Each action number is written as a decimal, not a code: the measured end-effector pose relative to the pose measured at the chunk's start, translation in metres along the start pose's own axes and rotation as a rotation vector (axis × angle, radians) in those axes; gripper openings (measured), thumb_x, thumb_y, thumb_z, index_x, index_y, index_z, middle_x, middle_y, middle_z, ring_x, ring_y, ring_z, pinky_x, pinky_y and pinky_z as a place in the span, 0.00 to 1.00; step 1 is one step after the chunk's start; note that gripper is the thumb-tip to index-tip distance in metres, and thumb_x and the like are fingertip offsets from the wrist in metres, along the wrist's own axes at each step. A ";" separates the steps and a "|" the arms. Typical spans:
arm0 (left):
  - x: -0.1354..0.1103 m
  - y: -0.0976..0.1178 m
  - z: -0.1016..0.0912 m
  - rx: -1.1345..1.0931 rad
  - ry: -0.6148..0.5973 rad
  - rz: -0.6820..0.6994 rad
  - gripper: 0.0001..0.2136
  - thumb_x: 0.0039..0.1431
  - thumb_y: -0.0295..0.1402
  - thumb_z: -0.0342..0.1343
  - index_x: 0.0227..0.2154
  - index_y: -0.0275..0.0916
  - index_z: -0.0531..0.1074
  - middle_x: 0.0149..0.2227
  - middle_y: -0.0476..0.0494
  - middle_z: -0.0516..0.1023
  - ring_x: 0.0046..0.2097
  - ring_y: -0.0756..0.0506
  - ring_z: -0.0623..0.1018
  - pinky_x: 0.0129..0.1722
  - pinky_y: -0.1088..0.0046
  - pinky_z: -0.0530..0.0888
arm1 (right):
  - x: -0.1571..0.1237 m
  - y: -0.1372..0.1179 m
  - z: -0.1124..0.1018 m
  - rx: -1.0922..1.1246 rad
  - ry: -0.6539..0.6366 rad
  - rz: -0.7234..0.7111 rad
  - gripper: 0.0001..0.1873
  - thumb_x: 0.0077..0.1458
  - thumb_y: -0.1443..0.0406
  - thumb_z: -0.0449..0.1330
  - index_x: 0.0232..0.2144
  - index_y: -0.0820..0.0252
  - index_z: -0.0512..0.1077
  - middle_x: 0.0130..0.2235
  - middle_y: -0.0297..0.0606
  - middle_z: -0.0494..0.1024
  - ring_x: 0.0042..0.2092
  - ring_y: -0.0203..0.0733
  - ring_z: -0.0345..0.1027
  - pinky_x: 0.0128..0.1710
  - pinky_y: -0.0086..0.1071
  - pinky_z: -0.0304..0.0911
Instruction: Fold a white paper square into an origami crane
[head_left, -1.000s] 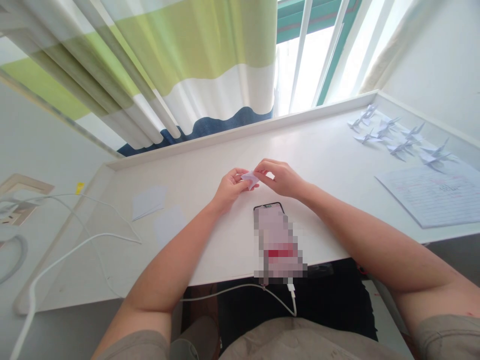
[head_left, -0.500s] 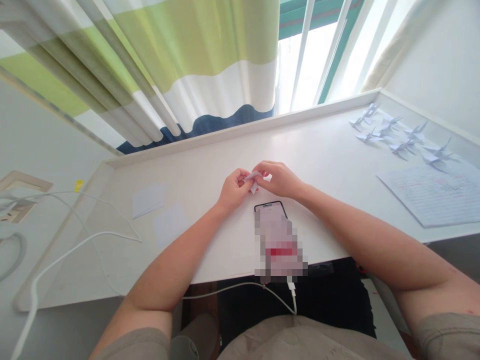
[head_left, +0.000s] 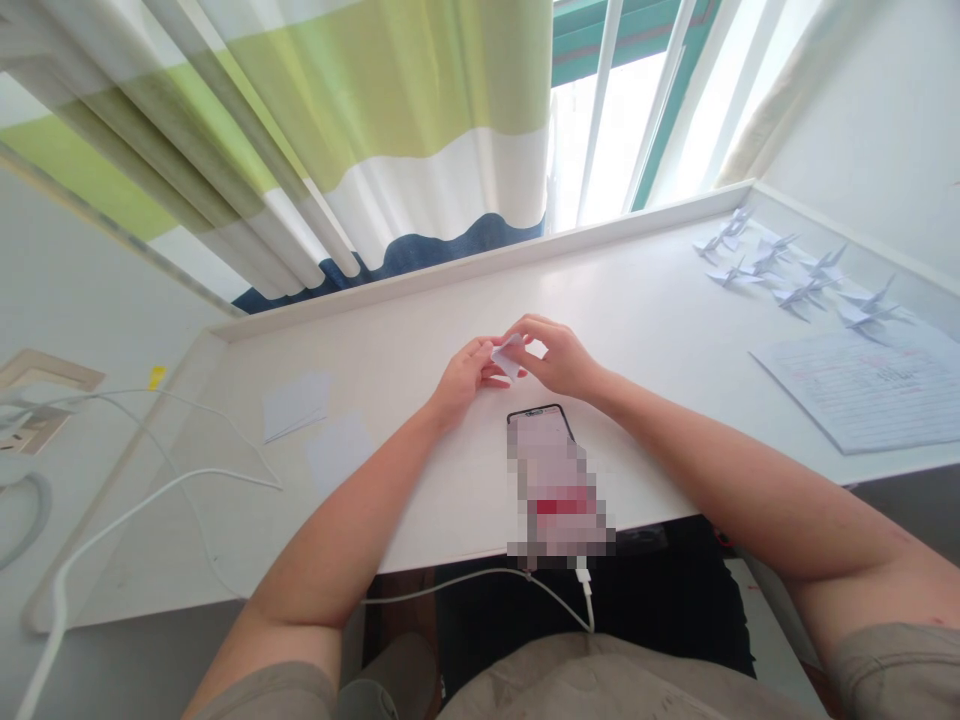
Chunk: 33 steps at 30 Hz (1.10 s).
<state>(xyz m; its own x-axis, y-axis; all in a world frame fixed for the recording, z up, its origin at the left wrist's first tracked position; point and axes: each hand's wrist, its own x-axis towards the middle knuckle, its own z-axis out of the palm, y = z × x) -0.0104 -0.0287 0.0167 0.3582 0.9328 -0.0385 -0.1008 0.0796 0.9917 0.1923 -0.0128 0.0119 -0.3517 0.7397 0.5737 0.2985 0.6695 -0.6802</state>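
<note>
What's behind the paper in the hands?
Around the paper, parts of the left hand and right hand show, with the white desk beyond. The paper's far side and any fingers directly behind it are covered.

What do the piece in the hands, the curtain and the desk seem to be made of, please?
Piece: likely thin white paper, matte, judging by its sharp edges and angular shape.
Curtain: apparently fabric, mostly matte, since it hangs in soft pleats.
Desk: smooth white, faintly glossy surface, perhaps laminate or painted wood, given the soft sheen.
</note>
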 end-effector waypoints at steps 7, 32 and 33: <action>-0.003 -0.001 -0.002 0.048 -0.038 0.041 0.30 0.60 0.61 0.67 0.51 0.40 0.79 0.46 0.39 0.86 0.47 0.41 0.87 0.40 0.70 0.80 | 0.001 0.001 0.003 -0.012 0.075 0.035 0.04 0.61 0.64 0.65 0.38 0.53 0.73 0.38 0.36 0.83 0.40 0.44 0.76 0.46 0.44 0.74; -0.003 -0.004 -0.001 0.111 -0.048 0.056 0.28 0.67 0.60 0.57 0.42 0.36 0.82 0.41 0.36 0.87 0.37 0.41 0.85 0.37 0.64 0.79 | 0.000 -0.003 -0.001 -0.018 0.017 -0.014 0.01 0.64 0.64 0.63 0.37 0.53 0.75 0.37 0.35 0.75 0.39 0.42 0.71 0.43 0.41 0.71; -0.003 -0.004 -0.001 0.111 -0.051 0.057 0.27 0.68 0.59 0.56 0.42 0.36 0.83 0.41 0.36 0.87 0.37 0.40 0.85 0.37 0.64 0.79 | 0.000 -0.003 -0.001 -0.015 0.016 -0.002 0.02 0.64 0.64 0.63 0.36 0.53 0.74 0.36 0.35 0.75 0.39 0.42 0.70 0.43 0.41 0.70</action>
<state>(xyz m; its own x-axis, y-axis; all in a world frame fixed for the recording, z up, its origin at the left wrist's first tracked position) -0.0116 -0.0313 0.0127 0.4014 0.9156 0.0221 -0.0199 -0.0154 0.9997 0.1920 -0.0144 0.0144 -0.3382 0.7393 0.5823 0.3109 0.6718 -0.6723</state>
